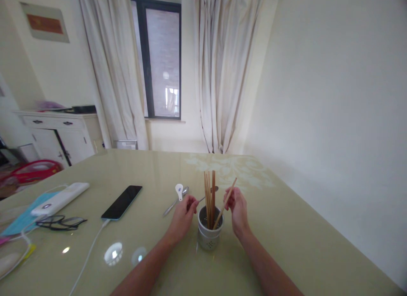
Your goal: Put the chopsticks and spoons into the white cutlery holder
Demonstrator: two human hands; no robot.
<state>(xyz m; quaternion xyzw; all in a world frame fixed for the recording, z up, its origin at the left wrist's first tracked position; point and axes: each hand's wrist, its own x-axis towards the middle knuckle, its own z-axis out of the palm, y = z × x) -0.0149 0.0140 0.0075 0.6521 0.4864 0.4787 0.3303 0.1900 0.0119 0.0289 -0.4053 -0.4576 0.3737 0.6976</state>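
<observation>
A metal utensil holder (pixel 208 241) with small holes in its side stands upright on the table in front of me. Several wooden chopsticks (pixel 209 202) rise from it. My right hand (pixel 237 205), at the holder's right, pinches one chopstick (pixel 230 191) that leans out over the rim, its lower end inside. On the other side, my left hand (pixel 186 209) is closed on the thin handle of a metal spoon (pixel 215 188), whose bowl shows behind the chopsticks. Just beyond that hand are a white spoon (pixel 179 190) and another metal spoon (pixel 170 208) lying on the table.
To the left lie a phone (pixel 122 202) with a white cable, a white power bank (pixel 60 199), glasses (pixel 60 222) and a blue mask (pixel 23 215). The table (pixel 302 245) runs along a white wall on the right. Curtains and a window stand behind.
</observation>
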